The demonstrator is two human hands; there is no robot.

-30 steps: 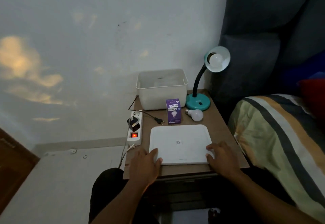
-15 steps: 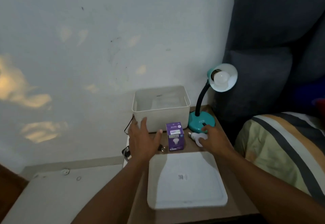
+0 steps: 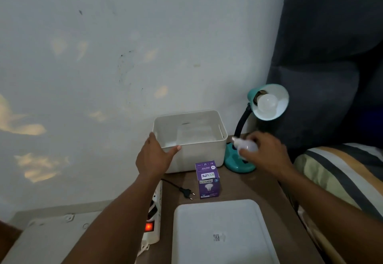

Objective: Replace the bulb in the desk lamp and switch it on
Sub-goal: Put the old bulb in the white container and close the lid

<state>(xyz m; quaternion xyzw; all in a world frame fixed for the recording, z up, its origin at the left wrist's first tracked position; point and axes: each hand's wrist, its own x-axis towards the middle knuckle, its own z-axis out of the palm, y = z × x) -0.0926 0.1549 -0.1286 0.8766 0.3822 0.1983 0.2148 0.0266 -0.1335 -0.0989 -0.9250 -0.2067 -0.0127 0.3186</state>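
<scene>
White bin (image 3: pixel 199 151) and purple box (image 3: pixel 207 178) crowd the teal lamp (image 3: pixel 240 160).

Teal lamp (image 3: pixel 240 163), purple bulb box (image 3: pixel 208 179), white bin (image 3: pixel 199 156), striped bedding (image 3: pixel 339 172).

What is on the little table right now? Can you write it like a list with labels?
left hand: open, on the near rim of the white bin
right hand: holding a loose white bulb above the lamp base
desk lamp: teal, unlit, with a bulb in the shade
bulb box: purple, standing in front of the bin
plug: lying loose on the table, not plugged in
power strip: switch glowing red
white lid: flat at the near edge
</scene>
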